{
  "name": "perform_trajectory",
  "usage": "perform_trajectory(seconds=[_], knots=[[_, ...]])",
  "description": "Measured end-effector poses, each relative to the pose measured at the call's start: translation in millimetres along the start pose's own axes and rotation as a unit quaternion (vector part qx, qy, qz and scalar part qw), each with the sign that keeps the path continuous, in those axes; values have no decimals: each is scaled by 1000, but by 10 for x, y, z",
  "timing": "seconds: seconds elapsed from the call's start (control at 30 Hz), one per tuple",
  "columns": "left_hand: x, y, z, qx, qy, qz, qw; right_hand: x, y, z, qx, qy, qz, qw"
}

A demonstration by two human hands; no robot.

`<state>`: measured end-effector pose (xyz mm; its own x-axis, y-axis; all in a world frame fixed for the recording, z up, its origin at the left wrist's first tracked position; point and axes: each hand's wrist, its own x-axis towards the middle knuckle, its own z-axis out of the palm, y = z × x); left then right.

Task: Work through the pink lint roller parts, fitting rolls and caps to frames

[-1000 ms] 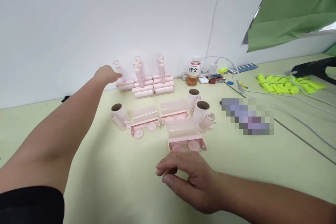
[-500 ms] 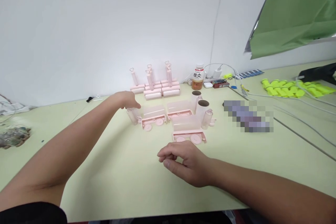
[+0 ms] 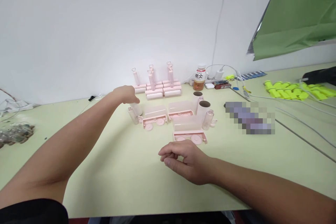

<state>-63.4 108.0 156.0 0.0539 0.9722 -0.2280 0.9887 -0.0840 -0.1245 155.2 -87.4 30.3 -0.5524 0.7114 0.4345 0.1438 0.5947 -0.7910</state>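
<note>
My left hand (image 3: 126, 94) reaches to the far side of the pink parts, fingers closed on the top of a white roll (image 3: 137, 109). A clear pink tube (image 3: 133, 116) stands just in front of that roll. Beside it are an open pink case (image 3: 154, 121) with round discs and a translucent cover (image 3: 155, 111). My right hand (image 3: 186, 161) rests on the table, fingers loosely curled, thumb apart, holding nothing visible. Just beyond it lies another open pink case (image 3: 190, 137). A white roll with a brown core (image 3: 204, 108) and a clear tube (image 3: 208, 119) stand right of it.
Several pink roller units (image 3: 154, 93) with upright handles line the wall. A drink bottle (image 3: 200, 78), white cables (image 3: 262, 95) and neon-yellow pieces (image 3: 288, 89) are at the back right. A blurred-out object (image 3: 249, 118) lies right of the parts; clear packaged items (image 3: 16, 133) lie far left.
My left hand has risen slightly, and the white roll beneath it now shows more. My right hand stays in place. The view has shifted a little.
</note>
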Motion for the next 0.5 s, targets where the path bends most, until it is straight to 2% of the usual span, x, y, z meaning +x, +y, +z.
perform_trajectory(seconds=[0.17, 0.23, 0.3, 0.33, 0.4, 0.43, 0.5], knots=[[-89, -125, -174, -20, 86, -12, 996, -19, 16, 12, 17, -6, 20, 1000], [-215, -135, -228, -55, 136, -14, 989, -22, 36, 28, 48, -12, 56, 997], [-424, -75, -228, -126, 194, 4, 973, -7, 65, 48, 125, -10, 118, 985], [-554, -18, -195, -179, 220, 25, 959, 9, 80, 57, 177, -3, 152, 972], [-833, 138, -52, -312, 256, 100, 909, 54, 104, 63, 281, 29, 193, 940], [-969, 226, 60, -376, 246, 142, 882, 79, 112, 57, 320, 58, 194, 925], [-1195, 401, 347, -463, 179, 222, 839, 126, 118, 22, 364, 141, 171, 905]])
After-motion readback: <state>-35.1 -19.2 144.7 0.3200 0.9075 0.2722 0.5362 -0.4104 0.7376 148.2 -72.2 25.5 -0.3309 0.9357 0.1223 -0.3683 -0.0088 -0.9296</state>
